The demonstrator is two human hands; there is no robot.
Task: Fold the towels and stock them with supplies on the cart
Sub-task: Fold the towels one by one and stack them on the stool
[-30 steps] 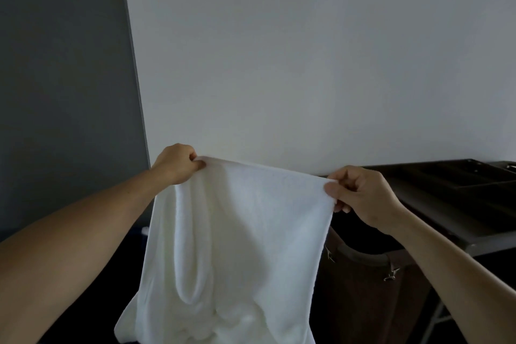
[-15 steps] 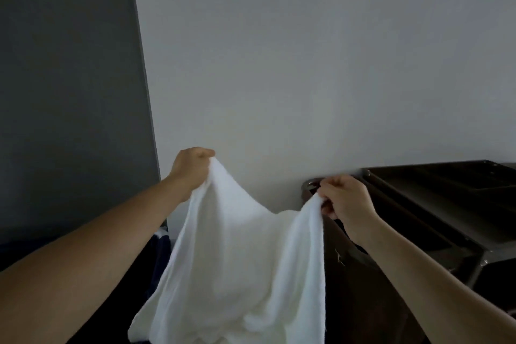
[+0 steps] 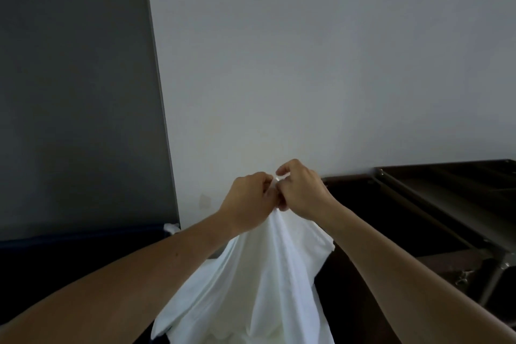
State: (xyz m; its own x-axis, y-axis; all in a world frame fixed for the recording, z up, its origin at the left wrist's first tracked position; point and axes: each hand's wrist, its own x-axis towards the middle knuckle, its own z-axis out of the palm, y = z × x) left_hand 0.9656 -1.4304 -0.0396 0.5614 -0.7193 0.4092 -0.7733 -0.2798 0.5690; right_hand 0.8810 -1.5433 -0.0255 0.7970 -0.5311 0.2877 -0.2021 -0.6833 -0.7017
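A white towel [image 3: 259, 282] hangs in folds from both hands, held up in front of a pale wall. My left hand [image 3: 250, 201] pinches one top corner. My right hand [image 3: 303, 193] pinches the other corner, and the two hands touch at chest height so the corners meet. The towel's lower part runs out of the frame at the bottom. The dark cart [image 3: 446, 204] stands to the right, its top tray at about hand height.
A dark brown fabric bag [image 3: 363, 288] hangs on the cart's near end, just behind the towel. A grey panel [image 3: 78, 92] fills the left. Below it lies a dark blue surface [image 3: 69, 254] with a small white scrap [image 3: 171, 227] at its edge.
The hands were spread apart with the towel stretched between them. They have come together in the middle, bringing the two top corners against each other.
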